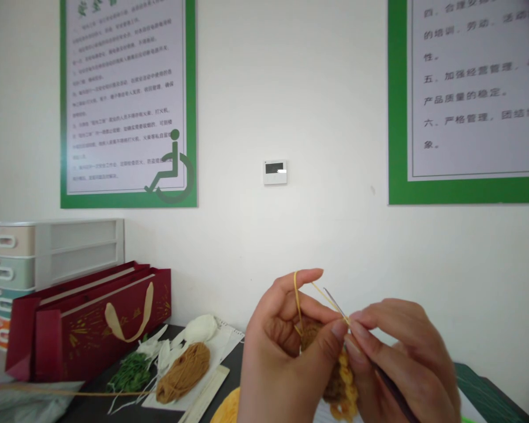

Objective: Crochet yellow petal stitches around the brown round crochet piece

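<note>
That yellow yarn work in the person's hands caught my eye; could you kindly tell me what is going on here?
A person is holding a crocheted piece in golden-brown and yellow, pinched by the left hand. Yellow yarn loops over that hand's raised index finger. The right hand grips a crochet hook close to the yarn. On the dark table to the left lie a tan yarn ball and green sprigs, beside a red gift bag.

The left hand (282,352) and right hand (401,364) are bare, slender-fingered, with short, rounded nails.
</note>
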Tool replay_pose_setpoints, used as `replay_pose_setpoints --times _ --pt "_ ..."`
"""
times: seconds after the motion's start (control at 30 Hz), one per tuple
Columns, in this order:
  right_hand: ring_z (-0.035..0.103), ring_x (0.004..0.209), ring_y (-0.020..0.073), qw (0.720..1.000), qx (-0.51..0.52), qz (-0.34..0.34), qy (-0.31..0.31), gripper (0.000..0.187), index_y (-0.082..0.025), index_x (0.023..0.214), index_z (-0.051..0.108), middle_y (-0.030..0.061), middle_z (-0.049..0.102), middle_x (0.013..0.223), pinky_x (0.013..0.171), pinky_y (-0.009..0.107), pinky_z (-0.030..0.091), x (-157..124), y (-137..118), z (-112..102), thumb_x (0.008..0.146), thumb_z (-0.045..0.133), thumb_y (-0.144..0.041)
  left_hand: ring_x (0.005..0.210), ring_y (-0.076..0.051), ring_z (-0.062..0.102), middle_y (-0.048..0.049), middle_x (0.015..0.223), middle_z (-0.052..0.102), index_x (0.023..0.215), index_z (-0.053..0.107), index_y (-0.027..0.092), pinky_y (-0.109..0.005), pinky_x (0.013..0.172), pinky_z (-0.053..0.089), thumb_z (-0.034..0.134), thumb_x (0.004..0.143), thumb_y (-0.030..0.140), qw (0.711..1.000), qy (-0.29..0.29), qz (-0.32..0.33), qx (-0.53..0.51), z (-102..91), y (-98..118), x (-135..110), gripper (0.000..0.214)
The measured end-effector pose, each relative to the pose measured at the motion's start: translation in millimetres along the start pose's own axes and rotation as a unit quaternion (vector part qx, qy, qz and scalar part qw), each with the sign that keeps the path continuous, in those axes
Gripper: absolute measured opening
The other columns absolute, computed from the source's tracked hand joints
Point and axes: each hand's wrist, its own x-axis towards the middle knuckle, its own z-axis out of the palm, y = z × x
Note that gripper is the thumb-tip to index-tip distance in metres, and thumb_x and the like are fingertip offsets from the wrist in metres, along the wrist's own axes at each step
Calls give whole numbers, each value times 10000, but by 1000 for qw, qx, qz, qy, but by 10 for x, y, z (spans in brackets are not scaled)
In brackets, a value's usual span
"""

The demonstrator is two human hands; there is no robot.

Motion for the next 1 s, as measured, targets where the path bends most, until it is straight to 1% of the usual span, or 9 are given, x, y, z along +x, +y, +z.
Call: replay_pose_setpoints --times 0.13,0.2,0.3,0.4,0.5,0.6,0.67,0.87,1.0 --pt "640 760 194 997 -10 -82 0 255 -202 997 728 38 697 849 636 364 509 23 -5 0 804 669 -46 604 -97 595 8 707 714 1183 728 235 -171 563 466 824 770 111 998 19 37 40 13 -7 -4 442" --pt "629 741 196 999 43 -19 12 157 -185 994 705 42 671 798 619 354 494 28 -28 -21 883 635 -98 585 -78 563 13 698 703 1137 748 230 -150 541 436 814 771 101 998 29 47 42 12 -5 6 393" --pt "587 699 156 976 139 163 41 114 -210 970 675 10 616 722 604 293 456 32 -68 -35 995 565 -211 585 -75 561 14 681 698 1018 784 214 -141 535 433 812 733 58 998 17 48 31 4 2 28 326" --pt "551 683 128 916 229 327 42 207 -228 868 670 -7 579 698 619 248 454 42 -78 4 1014 558 -322 591 -84 580 7 685 709 949 800 201 -150 533 455 808 717 36 999 10 45 20 -6 -2 45 286" --pt "524 662 131 828 336 449 10 286 -216 772 658 -9 537 658 629 249 477 46 -72 77 972 607 -415 618 -80 608 4 694 723 890 803 189 -143 562 468 804 723 22 999 6 49 7 -15 -21 57 236" --pt "529 667 133 743 419 521 -17 334 -214 722 608 -11 542 686 646 260 500 25 -90 136 949 634 -458 667 -94 660 6 702 732 917 797 196 -172 642 511 817 734 43 998 -13 52 -16 -21 -38 64 239" --pt "544 671 133 715 447 537 -20 325 -220 729 600 -10 561 727 643 263 508 4 -115 153 954 633 -452 711 -124 700 -7 731 751 954 791 197 -218 711 548 836 730 65 998 -25 45 -26 -23 -41 66 264" --pt "585 663 134 697 475 537 -15 232 -245 796 621 -12 584 758 607 253 511 -12 -159 148 947 655 -418 688 -111 701 19 718 736 908 795 200 -214 726 561 855 702 56 998 8 48 -35 8 -31 63 258" --pt "590 686 128 707 470 528 -20 273 -245 786 587 -16 582 773 614 247 511 -32 -160 175 962 626 -451 658 -81 687 35 704 702 869 806 204 -155 658 533 854 681 48 998 34 42 -32 29 -28 51 249"
